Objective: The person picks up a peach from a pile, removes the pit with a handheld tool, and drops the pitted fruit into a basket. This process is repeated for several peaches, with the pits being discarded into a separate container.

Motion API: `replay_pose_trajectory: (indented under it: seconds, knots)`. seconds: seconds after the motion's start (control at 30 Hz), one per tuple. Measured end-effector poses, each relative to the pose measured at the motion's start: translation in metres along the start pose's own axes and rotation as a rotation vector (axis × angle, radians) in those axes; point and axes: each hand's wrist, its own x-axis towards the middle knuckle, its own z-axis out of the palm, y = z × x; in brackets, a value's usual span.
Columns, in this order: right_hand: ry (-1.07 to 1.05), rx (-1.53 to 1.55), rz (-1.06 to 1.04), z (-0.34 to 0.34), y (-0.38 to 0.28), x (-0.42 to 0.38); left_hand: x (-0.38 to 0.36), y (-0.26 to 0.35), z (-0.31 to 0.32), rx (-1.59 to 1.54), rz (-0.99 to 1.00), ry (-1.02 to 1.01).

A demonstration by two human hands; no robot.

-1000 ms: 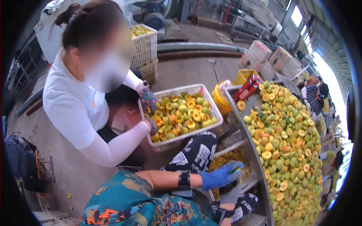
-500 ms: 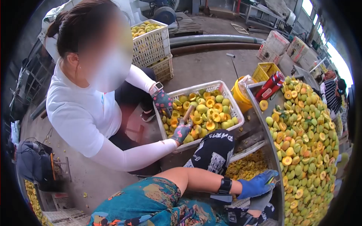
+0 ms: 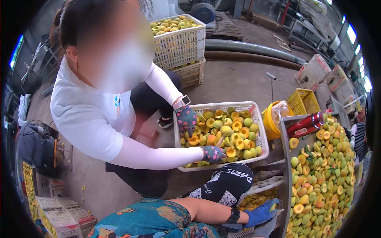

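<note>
My left hand (image 3: 260,213), in a blue glove, is closed around a small yellow-green piece of stone fruit (image 3: 273,206) at the lower right. Just below it, my right hand (image 3: 265,229) in a grey glove is partly cut off by the frame edge, with its fingers hidden. Both hands are beside the metal rim (image 3: 286,178) of a table heaped with halved yellow-green fruit (image 3: 317,178). Beneath them, a crate holds small yellow-brown bits (image 3: 258,200). My knee in black printed trousers (image 3: 228,180) lies to the left.
A co-worker in a white shirt (image 3: 91,107) and flowered gloves reaches into a white crate (image 3: 262,131) of halved fruit, holding a wooden-handled tool. A yellow bucket (image 3: 271,125), a yellow basket (image 3: 303,103) and a red flask (image 3: 305,125) stand beyond. Stacked crates (image 3: 180,45) stand behind.
The view has shifted, so most things appear farther right or lower. My left hand stays closed near the table rim. The co-worker's gloved hands have moved slightly within the crate.
</note>
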Motion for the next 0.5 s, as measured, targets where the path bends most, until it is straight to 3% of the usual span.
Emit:
replay_pose_trajectory:
  seconds: [0.17, 0.37, 0.5]
  knots:
    - [-0.007, -0.078, 0.029, 0.018, 0.005, 0.009, 0.010, -0.006, -0.006, 0.003, -0.092, 0.110]
    - [-0.035, -0.147, 0.029, 0.027, 0.011, 0.019, 0.018, -0.035, 0.014, 0.217, -0.176, 0.175]
    - [-0.041, -0.174, 0.026, 0.028, 0.013, 0.019, 0.007, -0.001, 0.003, 0.198, -0.117, 0.258]
